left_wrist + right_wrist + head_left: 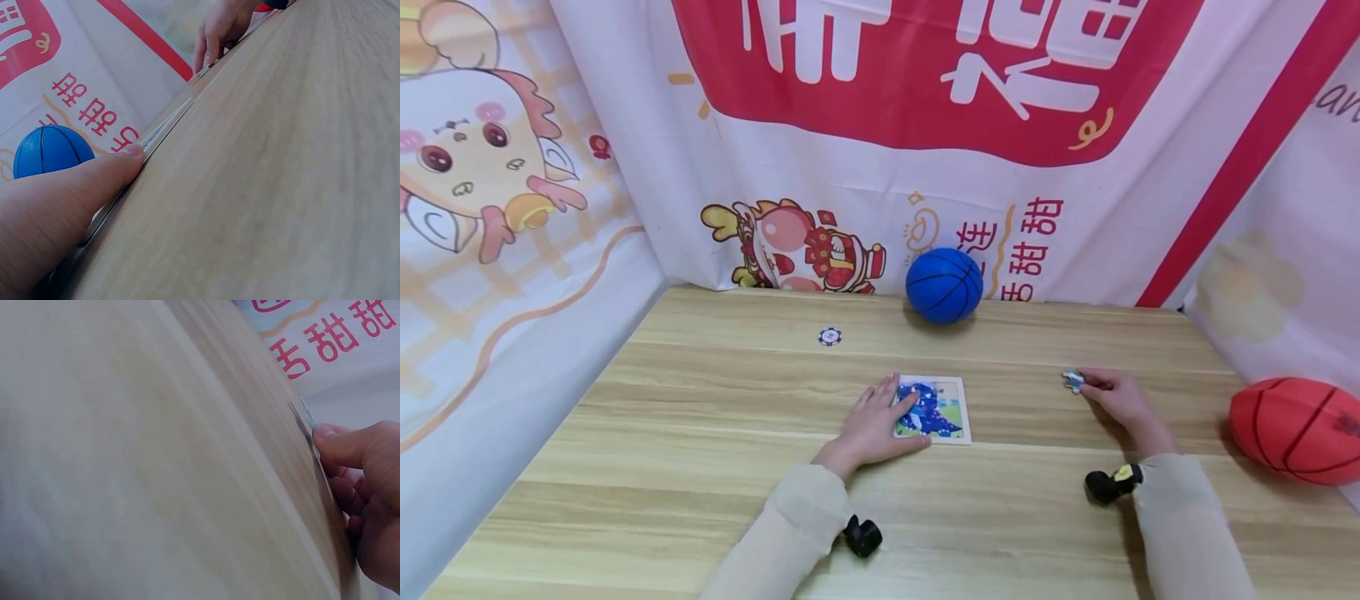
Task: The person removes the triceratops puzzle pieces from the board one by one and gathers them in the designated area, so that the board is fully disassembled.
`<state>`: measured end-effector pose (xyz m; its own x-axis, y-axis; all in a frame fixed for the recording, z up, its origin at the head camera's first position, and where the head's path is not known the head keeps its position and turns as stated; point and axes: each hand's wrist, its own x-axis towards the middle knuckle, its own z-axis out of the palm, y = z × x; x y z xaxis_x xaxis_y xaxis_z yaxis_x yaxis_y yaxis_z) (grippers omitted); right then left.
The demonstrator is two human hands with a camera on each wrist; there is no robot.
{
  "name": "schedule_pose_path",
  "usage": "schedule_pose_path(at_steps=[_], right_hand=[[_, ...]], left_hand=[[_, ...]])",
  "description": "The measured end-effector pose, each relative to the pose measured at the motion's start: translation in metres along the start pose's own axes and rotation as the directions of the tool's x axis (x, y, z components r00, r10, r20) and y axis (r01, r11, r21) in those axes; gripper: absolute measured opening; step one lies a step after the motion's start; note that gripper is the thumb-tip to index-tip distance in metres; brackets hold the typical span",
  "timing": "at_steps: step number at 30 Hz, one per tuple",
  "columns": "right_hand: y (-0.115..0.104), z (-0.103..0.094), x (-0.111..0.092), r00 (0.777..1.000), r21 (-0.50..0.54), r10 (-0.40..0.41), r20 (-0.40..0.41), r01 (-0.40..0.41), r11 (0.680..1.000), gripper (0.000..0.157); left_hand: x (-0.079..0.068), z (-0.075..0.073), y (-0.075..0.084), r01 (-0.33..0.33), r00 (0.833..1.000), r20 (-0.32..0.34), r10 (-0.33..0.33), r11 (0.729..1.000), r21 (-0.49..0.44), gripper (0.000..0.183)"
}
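A small square jigsaw puzzle [936,412] with a blue cartoon picture and a white border lies on the wooden table. My left hand [876,425] rests over its left side, fingers spread; the thumb [119,165] lies along the near edge in the left wrist view. Part of the picture is hidden beneath that hand. Off to the right, my right hand [1123,402] pinches a small blue and white puzzle piece [1072,381] between thumb and fingers, close over the table. The right wrist view shows only a thin edge of the piece [306,411] beyond the thumb.
A blue mini basketball [944,286] sits at the table's back edge by the printed curtain [835,158]. Left of it lies a round chip-like disc [830,337]. A red, partly deflated-looking basketball [1296,429] stands at the right edge, beyond my right forearm.
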<state>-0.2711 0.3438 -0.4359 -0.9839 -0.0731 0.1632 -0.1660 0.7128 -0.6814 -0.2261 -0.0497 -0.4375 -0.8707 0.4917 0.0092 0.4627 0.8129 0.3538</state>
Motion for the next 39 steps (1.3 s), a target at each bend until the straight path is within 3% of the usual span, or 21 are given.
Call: schedule_pose_path(at_steps=[19, 26, 30, 35, 39], right_hand=[[-0.001, 0.001, 0.001, 1.0, -0.013, 0.022, 0.004, -0.022, 1.0, 0.036], [-0.008, -0.004, 0.0, 0.987, 0.075, 0.149, 0.059, -0.153, 0.985, 0.046], [-0.018, -0.006, -0.003, 0.984, 0.125, 0.176, 0.021, -0.177, 0.976, 0.048], [-0.04, 0.0, -0.007, 0.971, 0.294, 0.231, 0.066, -0.241, 0.925, 0.051], [-0.056, 0.017, -0.007, 0.952, 0.544, 0.277, 0.129, -0.301, 0.783, 0.056]], left_hand=[[0.0, 0.001, 0.0, -0.005, 1.0, -0.004, 0.005, 1.0, 0.001, 0.08], [-0.001, 0.001, 0.0, -0.001, 1.0, -0.003, 0.001, 1.0, 0.001, 0.079], [-0.001, 0.0, 0.001, -0.002, 1.0, -0.005, 0.002, 1.0, -0.003, 0.079], [-0.001, 0.0, 0.001, -0.001, 1.0, -0.01, 0.001, 1.0, -0.014, 0.079], [-0.002, -0.001, 0.002, 0.003, 1.0, -0.013, -0.003, 0.999, -0.033, 0.08]])
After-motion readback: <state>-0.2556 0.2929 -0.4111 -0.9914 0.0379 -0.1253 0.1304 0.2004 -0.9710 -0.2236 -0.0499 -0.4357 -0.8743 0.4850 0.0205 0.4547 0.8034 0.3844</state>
